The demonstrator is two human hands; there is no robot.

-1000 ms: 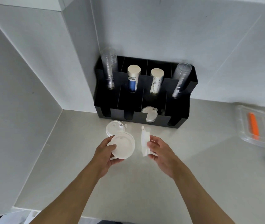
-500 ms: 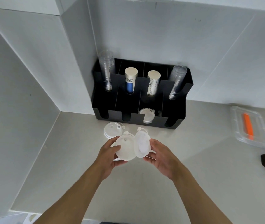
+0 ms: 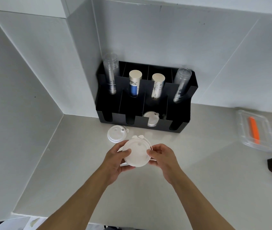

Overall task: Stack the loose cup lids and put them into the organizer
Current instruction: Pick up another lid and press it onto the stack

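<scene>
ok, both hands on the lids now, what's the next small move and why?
Probably press the held lids fully together. The left hand and right hand grip them from either side, yet a second rim shows offset along the right edge, so they look not quite nested. After that, the loose lids on the counter are not yet gathered, and the organizer already holds one lid.

Pale counter set in a white corner.
The counter (image 3: 198, 180) is smooth beige and meets white panelled walls (image 3: 165, 39) at the back and on the left, with a boxed column (image 3: 80, 55) jutting out at the corner. Thin seams cross the panels. The light is soft and even, casting only faint shadows.
</scene>
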